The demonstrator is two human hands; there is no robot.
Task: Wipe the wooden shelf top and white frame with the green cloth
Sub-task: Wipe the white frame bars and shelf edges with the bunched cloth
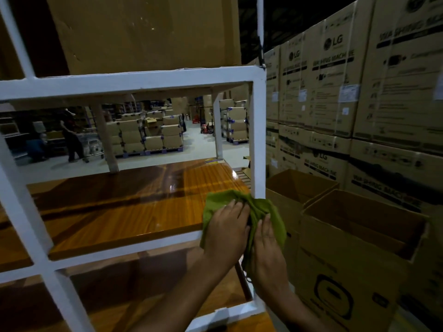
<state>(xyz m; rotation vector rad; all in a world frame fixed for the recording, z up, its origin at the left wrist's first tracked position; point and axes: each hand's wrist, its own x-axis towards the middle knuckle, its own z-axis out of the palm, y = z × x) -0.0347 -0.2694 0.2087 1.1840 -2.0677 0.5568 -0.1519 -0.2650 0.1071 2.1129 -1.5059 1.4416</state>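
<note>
The green cloth [257, 212] is wrapped around the bottom of the white frame's [258, 140] right upright, where it meets the glossy wooden shelf top [124, 212]. My left hand [226, 232] presses flat on the cloth at the shelf's front right corner. My right hand [268, 257] holds the cloth against the outer side of the post. Both hands hide the corner joint of the frame.
Open cardboard boxes [359, 236] stand right beside the shelf on the right. Stacked washing machine cartons [347, 80] form a wall behind them. A large carton [143, 32] sits on the shelf above. Beyond the shelf, a person [72, 137] stands among pallets of boxes.
</note>
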